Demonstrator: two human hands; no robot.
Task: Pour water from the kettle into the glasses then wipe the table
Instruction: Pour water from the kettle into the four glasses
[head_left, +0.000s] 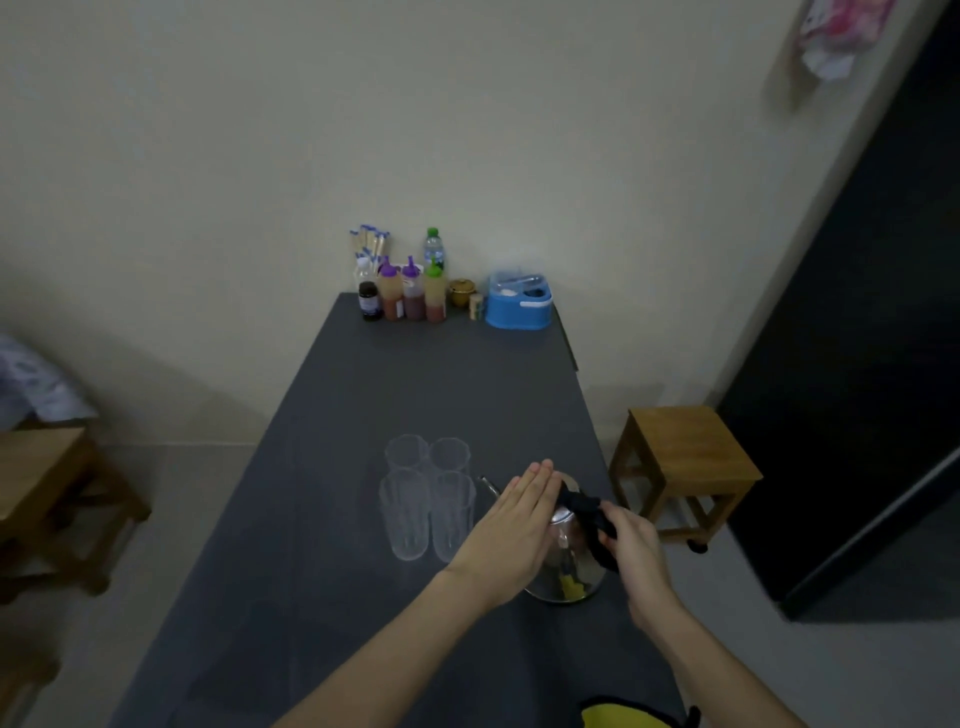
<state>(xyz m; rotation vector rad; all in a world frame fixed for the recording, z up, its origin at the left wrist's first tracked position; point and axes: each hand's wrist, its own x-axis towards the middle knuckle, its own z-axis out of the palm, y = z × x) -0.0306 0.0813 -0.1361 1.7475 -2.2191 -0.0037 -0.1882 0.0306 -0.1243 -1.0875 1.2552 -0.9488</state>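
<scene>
A shiny metal kettle (569, 574) with a black handle (592, 512) stands on the dark grey table (415, 389), its thin spout pointing left toward several clear glasses (428, 499) grouped beside it. My left hand (511, 525) lies flat with straight fingers over the kettle's top. My right hand (636, 545) is closed around the black handle on the kettle's right side. The glasses look empty. A yellow cloth (631, 714) with a black edge lies at the table's near edge.
Sauce bottles (410, 291), a water bottle, a small pot and a blue plastic caddy (517, 304) stand at the table's far end against the wall. A wooden stool (680, 467) stands right of the table, another wooden piece at left. A dark door is at far right.
</scene>
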